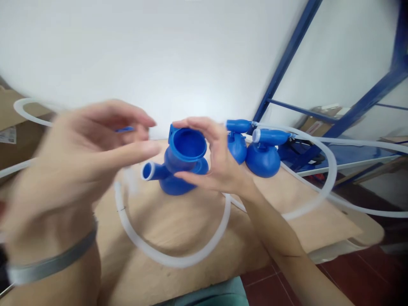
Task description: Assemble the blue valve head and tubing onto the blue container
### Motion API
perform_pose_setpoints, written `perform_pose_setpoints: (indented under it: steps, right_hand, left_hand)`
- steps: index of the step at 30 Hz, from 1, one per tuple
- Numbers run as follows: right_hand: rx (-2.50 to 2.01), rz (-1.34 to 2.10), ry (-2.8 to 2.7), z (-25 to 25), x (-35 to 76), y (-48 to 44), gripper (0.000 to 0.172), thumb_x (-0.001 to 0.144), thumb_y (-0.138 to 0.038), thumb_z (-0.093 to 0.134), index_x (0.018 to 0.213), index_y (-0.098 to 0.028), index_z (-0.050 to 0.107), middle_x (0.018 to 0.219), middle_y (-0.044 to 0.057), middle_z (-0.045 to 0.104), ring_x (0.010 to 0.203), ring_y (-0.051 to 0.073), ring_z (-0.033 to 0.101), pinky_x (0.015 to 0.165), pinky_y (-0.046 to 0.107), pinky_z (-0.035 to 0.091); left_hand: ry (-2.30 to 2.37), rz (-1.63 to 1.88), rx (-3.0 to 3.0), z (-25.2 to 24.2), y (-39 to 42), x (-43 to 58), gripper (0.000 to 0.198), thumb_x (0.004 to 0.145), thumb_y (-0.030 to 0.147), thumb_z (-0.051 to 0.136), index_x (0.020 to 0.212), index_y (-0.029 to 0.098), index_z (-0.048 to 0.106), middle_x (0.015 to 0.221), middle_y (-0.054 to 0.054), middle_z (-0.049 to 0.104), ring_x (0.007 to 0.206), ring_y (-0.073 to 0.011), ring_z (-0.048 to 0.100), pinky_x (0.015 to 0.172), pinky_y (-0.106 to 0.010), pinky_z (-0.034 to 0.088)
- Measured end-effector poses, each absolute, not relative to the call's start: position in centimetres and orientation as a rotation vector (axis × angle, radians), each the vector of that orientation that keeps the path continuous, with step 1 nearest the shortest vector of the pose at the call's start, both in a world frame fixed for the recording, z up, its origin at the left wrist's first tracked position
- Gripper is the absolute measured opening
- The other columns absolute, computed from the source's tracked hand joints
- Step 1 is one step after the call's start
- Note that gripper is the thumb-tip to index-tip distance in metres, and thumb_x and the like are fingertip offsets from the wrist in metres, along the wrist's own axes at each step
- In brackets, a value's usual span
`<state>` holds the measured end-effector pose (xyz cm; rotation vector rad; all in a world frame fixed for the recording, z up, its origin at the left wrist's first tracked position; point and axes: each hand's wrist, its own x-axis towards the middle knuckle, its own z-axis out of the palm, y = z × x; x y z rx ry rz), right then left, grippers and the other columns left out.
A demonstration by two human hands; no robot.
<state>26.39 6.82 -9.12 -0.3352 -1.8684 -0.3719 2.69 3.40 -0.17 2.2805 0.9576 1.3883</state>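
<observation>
On the worktop (321, 227), one blue pot (178, 163) at centre, clasped at the mouth by the right hand (219, 157); two more pots (263, 161) beyond, to the right. Just left, the left hand (108, 146), blurred, grip impossible to tell; in front, one looped tube (178, 260).

Behind the wooden-topped table (318, 227) rises a plain white wall (159, 55), brightest just above the table's far edge; right of the table stands a blue metal rack (288, 55), left of it brown cardboard (27, 139), and dark red floor tiles (366, 276) show below its right end
</observation>
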Motion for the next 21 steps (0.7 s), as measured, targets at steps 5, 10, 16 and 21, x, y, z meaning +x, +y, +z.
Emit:
perform_pose_setpoints:
  steps: [5, 10, 16, 21]
  right_hand:
    - [-0.410, -0.654, -1.793, -9.4, 25.4, 6.5, 0.068, 0.090, -0.027, 0.058, 0.151, -0.013, 0.030, 0.152, 0.006, 0.026, 0.150, 0.009, 0.034, 0.127, 0.023, 0.045]
    - [-0.437, -0.655, -1.703, -10.2, 24.5, 7.5, 0.072, 0.087, -0.023, 0.058, 0.151, -0.021, 0.025, 0.146, 0.010, 0.029, 0.147, 0.001, 0.036, 0.120, 0.011, 0.053]
    - [-0.268, -0.301, -1.563, -11.1, 23.0, 8.6, 0.098, 0.077, -0.024, 0.069, 0.158, -0.025, 0.013, 0.136, 0.013, 0.031, 0.135, 0.000, 0.045, 0.113, 0.005, 0.056]
    - [-0.147, -0.117, -1.450, -11.3, 22.4, 9.5, 0.090, 0.083, -0.025, 0.064, 0.156, -0.024, 0.013, 0.131, 0.015, 0.026, 0.132, -0.002, 0.044, 0.119, 0.014, 0.055]
  left_hand:
    - [0.899, 1.766, 2.169, -2.5, 4.4, 7.4, 0.029, 0.088, 0.043, 0.077, 0.099, 0.018, 0.065, 0.083, -0.004, 0.061, 0.076, -0.0137, 0.061, 0.064, -0.025, 0.050]
    - [0.761, 1.893, 2.176, -4.1, 5.8, 10.3, 0.016, 0.091, 0.028, 0.075, 0.092, 0.017, 0.063, 0.089, -0.002, 0.062, 0.081, -0.0118, 0.061, 0.069, -0.026, 0.050]
    - [0.851, 1.834, 2.418, -4.2, 5.6, 10.4, 0.028, 0.104, 0.030, 0.055, 0.081, 0.016, 0.064, 0.080, 0.000, 0.063, 0.075, -0.0105, 0.058, 0.073, -0.030, 0.044]
    - [0.747, 1.829, 2.468, -5.1, 6.0, 11.0, 0.016, 0.101, 0.024, 0.059, 0.091, 0.015, 0.068, 0.096, -0.002, 0.067, 0.089, -0.0117, 0.063, 0.083, -0.028, 0.048]
